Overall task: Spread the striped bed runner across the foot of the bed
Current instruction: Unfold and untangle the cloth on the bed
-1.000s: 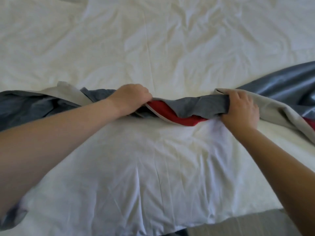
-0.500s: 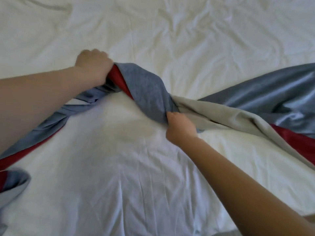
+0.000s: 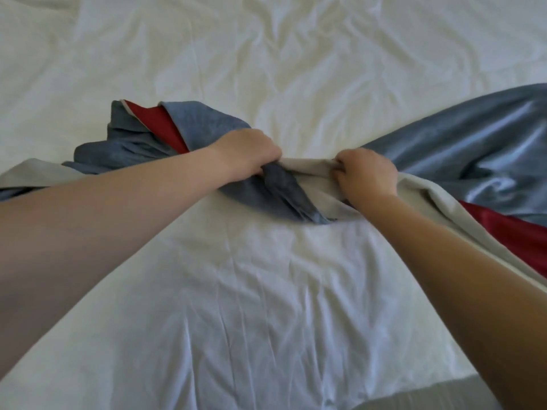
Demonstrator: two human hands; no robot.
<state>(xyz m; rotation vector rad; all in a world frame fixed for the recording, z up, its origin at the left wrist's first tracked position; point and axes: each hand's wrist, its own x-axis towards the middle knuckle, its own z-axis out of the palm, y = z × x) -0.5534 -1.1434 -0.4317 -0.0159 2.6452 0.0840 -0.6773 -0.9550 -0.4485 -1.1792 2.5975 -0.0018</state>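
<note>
— What's different from a moment ago?

— The hands have come together. Half a second back the left hand [image 3: 247, 153] was up and away to the left, lifting a fold; now it is down near the middle of the bed [image 3: 266, 291], almost touching the right hand [image 3: 365, 174].

— Are both gripping?

— Yes. The left is fisted tight round a twisted blue bunch of the runner [image 3: 461, 149]. The right has its fingers curled closed over the beige edge just beside it.

— And where does the runner lie?

— Across the bed, side to side, but roped up in the middle. To the right it fans out, blue, beige and red. To the left it sits in a crumpled heap behind the left forearm, red and blue showing.

— So is it spread?

— Not yet, I'd say. The twist is gathered between the two fists. My guess is they have met there to undo it; until that turn comes out, the stripes cannot lie flat.
</note>
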